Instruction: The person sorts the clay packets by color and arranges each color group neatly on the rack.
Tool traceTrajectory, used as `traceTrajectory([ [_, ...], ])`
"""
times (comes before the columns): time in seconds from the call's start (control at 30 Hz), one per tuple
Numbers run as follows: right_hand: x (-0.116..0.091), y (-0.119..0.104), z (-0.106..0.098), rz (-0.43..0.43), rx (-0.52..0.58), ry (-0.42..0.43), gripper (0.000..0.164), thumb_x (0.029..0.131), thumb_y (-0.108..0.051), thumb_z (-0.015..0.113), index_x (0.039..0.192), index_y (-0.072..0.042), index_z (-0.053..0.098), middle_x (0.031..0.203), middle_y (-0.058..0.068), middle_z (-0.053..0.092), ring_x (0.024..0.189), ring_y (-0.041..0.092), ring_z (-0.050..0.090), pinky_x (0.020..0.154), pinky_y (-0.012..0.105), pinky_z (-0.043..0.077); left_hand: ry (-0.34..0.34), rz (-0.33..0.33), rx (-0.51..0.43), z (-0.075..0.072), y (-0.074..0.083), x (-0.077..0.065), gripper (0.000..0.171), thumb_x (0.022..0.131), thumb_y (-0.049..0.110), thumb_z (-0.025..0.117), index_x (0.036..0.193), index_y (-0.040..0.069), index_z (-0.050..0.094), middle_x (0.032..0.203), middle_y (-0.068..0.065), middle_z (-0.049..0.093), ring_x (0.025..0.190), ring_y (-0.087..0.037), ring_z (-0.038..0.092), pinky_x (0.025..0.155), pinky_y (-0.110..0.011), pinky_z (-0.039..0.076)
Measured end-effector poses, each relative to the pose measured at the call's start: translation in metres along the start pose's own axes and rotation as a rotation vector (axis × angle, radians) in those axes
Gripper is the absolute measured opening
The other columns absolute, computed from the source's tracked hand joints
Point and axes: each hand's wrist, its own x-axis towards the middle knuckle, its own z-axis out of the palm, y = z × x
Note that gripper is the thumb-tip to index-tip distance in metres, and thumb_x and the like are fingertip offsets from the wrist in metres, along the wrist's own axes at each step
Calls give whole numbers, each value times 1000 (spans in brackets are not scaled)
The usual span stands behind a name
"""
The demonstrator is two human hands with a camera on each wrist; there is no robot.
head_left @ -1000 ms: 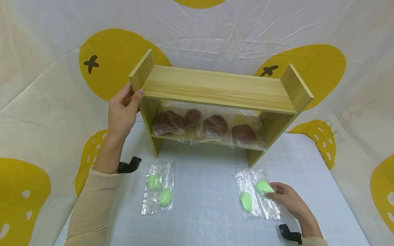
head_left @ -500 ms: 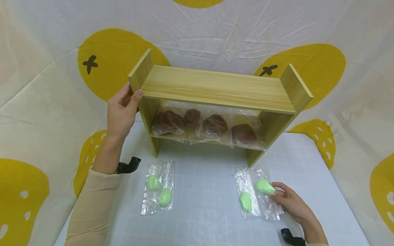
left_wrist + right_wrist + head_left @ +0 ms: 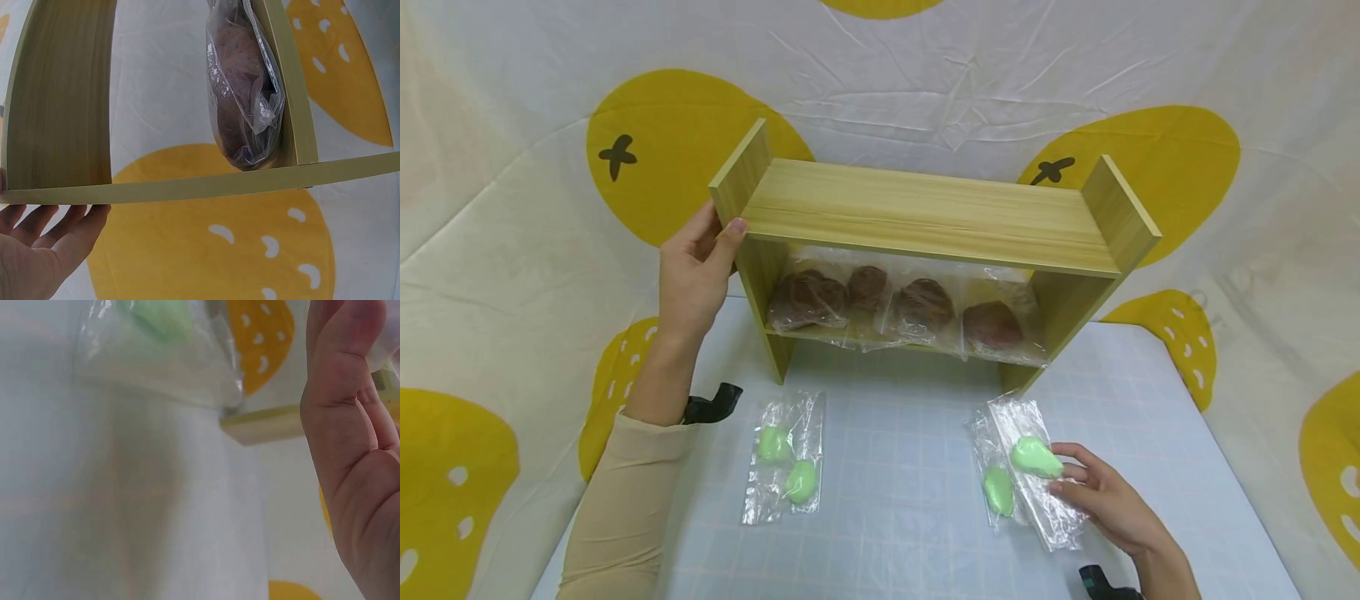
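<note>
My left hand (image 3: 696, 279) grips the left side panel of a small wooden shelf (image 3: 925, 217), its thumb at the front edge near the upper board. In the left wrist view its fingers (image 3: 75, 219) lie against the panel's edge. At the right, my right hand (image 3: 1101, 500) pinches a clear plastic bag (image 3: 1052, 508) holding a light green lump (image 3: 1036, 457). This bag is tilted and partly overlaps a second bag with a green lump (image 3: 998, 490). In the right wrist view the thumb and fingers (image 3: 340, 381) show at the right edge, with clear plastic between them.
Several clear bags with dark brown lumps (image 3: 925, 304) stand in a row on the shelf's lower board. Two more bagged green lumps (image 3: 801, 481) lie on the pale checked table (image 3: 887, 542) at the left. Behind hangs a cloth (image 3: 910, 83) with yellow shapes.
The right-hand green bag has turned and shifted left over its neighbour, the right hand's fingers staying at its edge. The left hand keeps its place on the shelf.
</note>
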Motion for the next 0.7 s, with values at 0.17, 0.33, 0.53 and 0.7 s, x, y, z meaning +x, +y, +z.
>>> traceTrajectory([
  [0.17, 2, -12, 12, -118, 15, -82, 45, 98, 6, 56, 140, -9, 44, 121, 12, 68, 100, 19, 67, 83, 35, 59, 1, -1, 9, 0, 0, 0, 45, 96, 15, 69, 140, 17, 61, 136, -14, 59, 113, -26, 62, 88, -34, 56],
  [0.33, 6, -22, 22, -207, 38, -153, 46, 98, 10, 52, 141, -1, 41, 122, 16, 66, 101, 19, 67, 86, 35, 58, -5, 5, -9, 0, -1, 0, 45, 96, 15, 69, 140, 16, 61, 136, -15, 59, 113, -26, 62, 89, -34, 56],
  [0.53, 13, -33, 32, -273, 56, -226, 47, 98, 15, 49, 141, 2, 39, 120, 21, 66, 98, 18, 67, 83, 35, 58, -6, 0, -5, -1, -2, 0, 45, 96, 15, 69, 140, 17, 61, 137, -14, 59, 114, -27, 62, 89, -35, 55],
  [0.7, 22, -47, 43, -313, 32, -258, 47, 97, 14, 50, 141, 1, 39, 119, 21, 66, 97, 20, 68, 83, 37, 59, -7, 4, -3, -1, -2, 1, 45, 96, 16, 69, 140, 17, 61, 137, -13, 59, 114, -27, 62, 89, -35, 55],
])
